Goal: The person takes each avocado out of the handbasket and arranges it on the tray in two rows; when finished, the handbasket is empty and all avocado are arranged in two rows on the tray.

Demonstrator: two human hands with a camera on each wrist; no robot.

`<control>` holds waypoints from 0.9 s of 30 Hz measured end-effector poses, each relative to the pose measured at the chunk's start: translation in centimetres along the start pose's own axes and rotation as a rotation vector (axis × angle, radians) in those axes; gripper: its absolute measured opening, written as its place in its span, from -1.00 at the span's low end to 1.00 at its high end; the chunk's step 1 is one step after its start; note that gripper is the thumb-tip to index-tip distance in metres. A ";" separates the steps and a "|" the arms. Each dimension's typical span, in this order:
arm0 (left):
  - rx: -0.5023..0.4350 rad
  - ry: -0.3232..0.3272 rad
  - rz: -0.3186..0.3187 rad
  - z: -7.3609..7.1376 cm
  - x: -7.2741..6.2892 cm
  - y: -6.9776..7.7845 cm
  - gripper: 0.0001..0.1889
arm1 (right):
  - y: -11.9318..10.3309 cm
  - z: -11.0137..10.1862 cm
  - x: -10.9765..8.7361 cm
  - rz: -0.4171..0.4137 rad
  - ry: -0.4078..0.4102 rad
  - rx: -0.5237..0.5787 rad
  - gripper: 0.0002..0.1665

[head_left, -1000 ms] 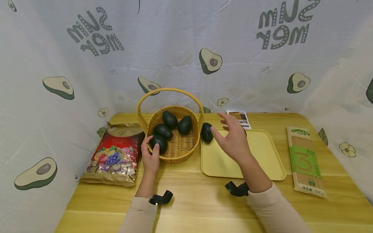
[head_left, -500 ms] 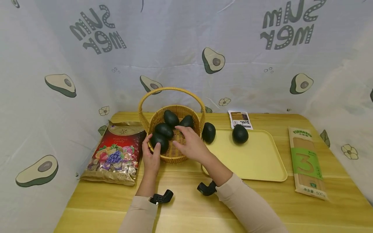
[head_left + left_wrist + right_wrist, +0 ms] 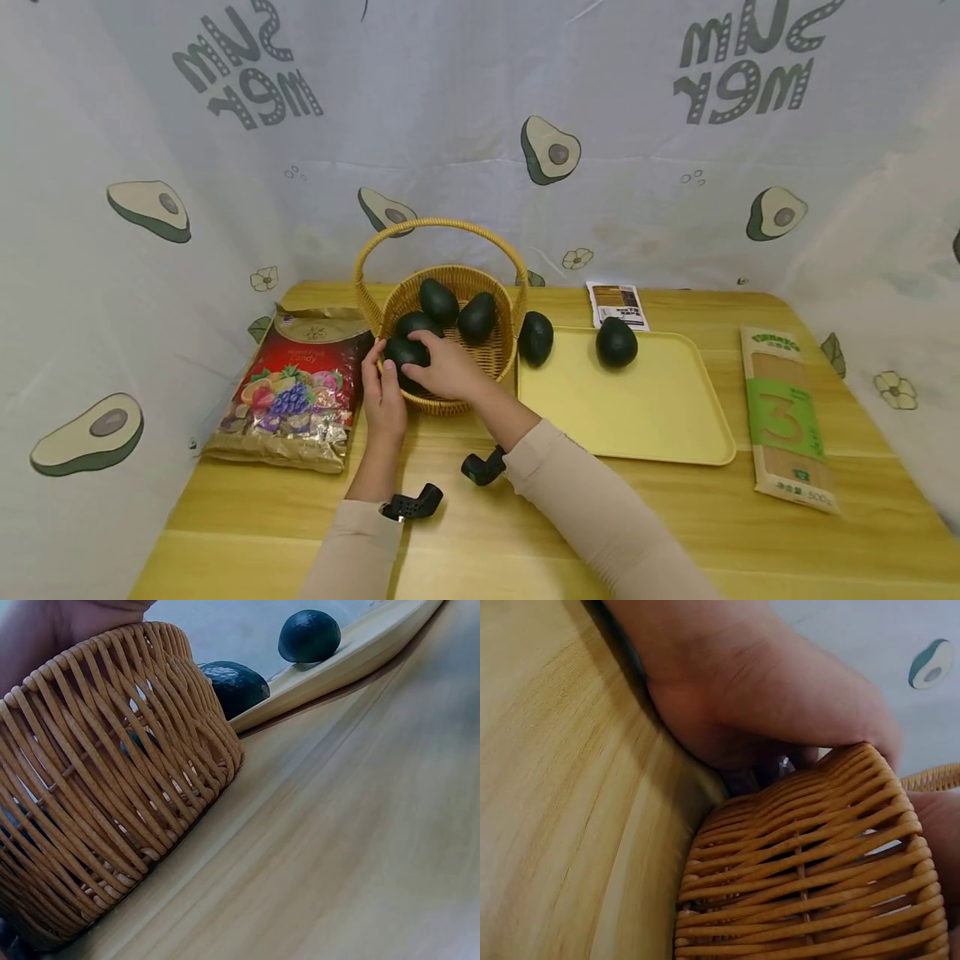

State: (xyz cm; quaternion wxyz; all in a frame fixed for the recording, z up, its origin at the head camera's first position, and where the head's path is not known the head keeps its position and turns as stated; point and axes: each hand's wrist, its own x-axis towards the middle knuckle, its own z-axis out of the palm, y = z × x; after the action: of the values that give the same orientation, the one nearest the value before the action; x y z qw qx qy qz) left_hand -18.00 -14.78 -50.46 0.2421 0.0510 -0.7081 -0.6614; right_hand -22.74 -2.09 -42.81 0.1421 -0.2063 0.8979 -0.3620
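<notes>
The front avocado (image 3: 405, 357) lies inside the wicker basket (image 3: 440, 407), by its near left wall, directly within the grip of the right hand (image 3: 452, 369), which reaches over the rim and holds it between thumb and fingers. The left hand (image 3: 385, 402) grips the basket's left rim, its thumb beside that same avocado. Both hands cover much of the fruit's lower half, and the right fingertips blur into its dark skin. A second avocado (image 3: 417, 322) behind it is partly covered. In both wrist views the basket weave screens the contents; only dark patches show through the gaps in the left one.
</notes>
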 end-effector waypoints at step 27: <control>0.033 0.012 -0.001 0.1 -0.1 0.1 -0.59 | -0.6 -1.0 -2.2 0.024 0.174 -0.017 -0.21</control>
State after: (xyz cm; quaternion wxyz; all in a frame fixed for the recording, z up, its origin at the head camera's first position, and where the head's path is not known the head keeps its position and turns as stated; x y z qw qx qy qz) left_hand -17.98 -14.67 -50.43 0.2452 0.0591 -0.7174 -0.6493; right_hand -21.05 -0.83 -41.45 0.0661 -0.1644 0.9123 -0.3693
